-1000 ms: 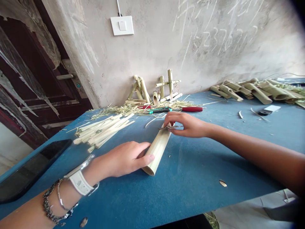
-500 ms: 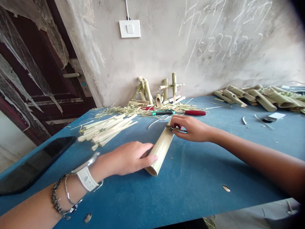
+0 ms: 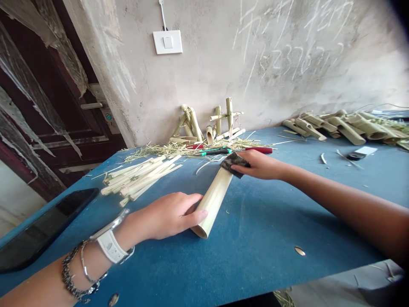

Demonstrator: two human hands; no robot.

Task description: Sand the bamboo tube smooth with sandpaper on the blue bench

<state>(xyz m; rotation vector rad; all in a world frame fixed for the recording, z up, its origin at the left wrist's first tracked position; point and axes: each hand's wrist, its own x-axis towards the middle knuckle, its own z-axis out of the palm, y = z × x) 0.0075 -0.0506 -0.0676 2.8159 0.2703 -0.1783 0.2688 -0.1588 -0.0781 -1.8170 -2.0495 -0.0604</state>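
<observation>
A pale bamboo tube (image 3: 214, 200) lies on the blue table, its open end towards me. My left hand (image 3: 174, 215) grips the near end, with the thumb on top and the fingers on the left side. A dark, worn piece of sandpaper (image 3: 234, 163) covers the tube's far end. My right hand (image 3: 257, 163) pinches the sandpaper by its right edge, thumb below and fingers above; part of it is hidden by the fingers.
Split bamboo strips (image 3: 142, 179) lie left, beside a black phone-like slab (image 3: 47, 226). Behind are shavings (image 3: 153, 150), red-handled tools (image 3: 258, 150) and small bamboo structures (image 3: 191, 123). Several bamboo tubes (image 3: 345, 128) are piled at right near a box-cutter-like object (image 3: 362, 152).
My right hand has turned, so the sandpaper's dark face now shows flat over the tube's far end. My left hand keeps its grip. The whole view has shifted slightly.
</observation>
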